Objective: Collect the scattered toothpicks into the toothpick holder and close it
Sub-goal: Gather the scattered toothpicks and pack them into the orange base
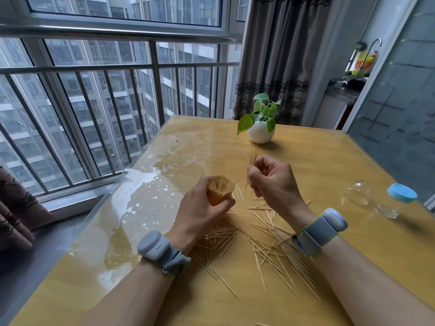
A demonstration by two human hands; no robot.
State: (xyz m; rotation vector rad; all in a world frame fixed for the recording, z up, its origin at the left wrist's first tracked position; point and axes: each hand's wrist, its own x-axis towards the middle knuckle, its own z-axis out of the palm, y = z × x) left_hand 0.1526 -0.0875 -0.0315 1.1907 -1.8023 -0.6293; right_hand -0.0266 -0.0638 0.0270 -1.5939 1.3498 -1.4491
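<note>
My left hand [200, 215] grips a thick bundle of toothpicks [220, 188], their tips fanning out above my fingers. To its right, my right hand [273, 182] is raised over the table and pinches a few toothpicks [253, 158] that stick up past my fingers. Many loose toothpicks [266, 245] lie scattered on the yellow table [329, 161] beneath and between my wrists. At the right lie a clear holder [357, 192] on its side and a second clear piece with a blue cap [401, 192]; neither hand touches them.
A white pot with a green plant [261, 130] stands at the far middle of the table. The table's left edge runs along a railing and window. A grey wall is close on the right.
</note>
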